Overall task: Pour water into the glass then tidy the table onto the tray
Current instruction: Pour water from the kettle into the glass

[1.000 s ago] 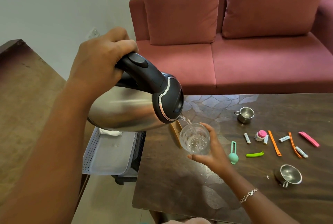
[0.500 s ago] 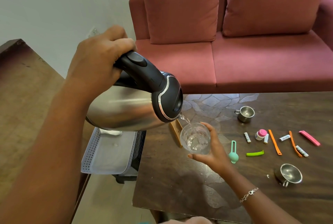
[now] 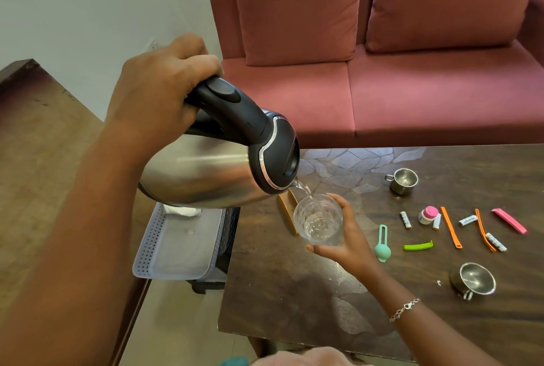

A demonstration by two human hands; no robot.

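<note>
Our left hand [image 3: 164, 85] was wrapped round the black handle of the kettle [image 3: 206, 171], fingers curled tight. It had the spout tipped down to the right, so a thin stream fell into the glass [image 3: 318, 218]. Our right hand [image 3: 350, 243] cupped the glass from its right side, fingers & thumb curled round it, over the table [image 3: 294, 301] near its left edge. The glass seemed lifted & leaned toward the spout, prob. to shorten the drop & cut splashing. It looked partly full, but the exact level was hard to read thru the patterned wall. The tray [image 3: 176, 250] sat left of the table & lower, partly under the kettle, w/ sth white at its far end. Bits to tidy lay spread to the right: far cup [image 3: 402, 180], near cup [image 3: 474, 280], teal scoop [image 3: 382, 245], green clip [image 3: 418, 246], orange strips [image 3: 451, 227], pink clip [image 3: 508, 220], pink-capped jar [image 3: 427, 215], white tubes [image 3: 405, 220]. None was in the tray, so we judged tidying not yet begun.
</note>
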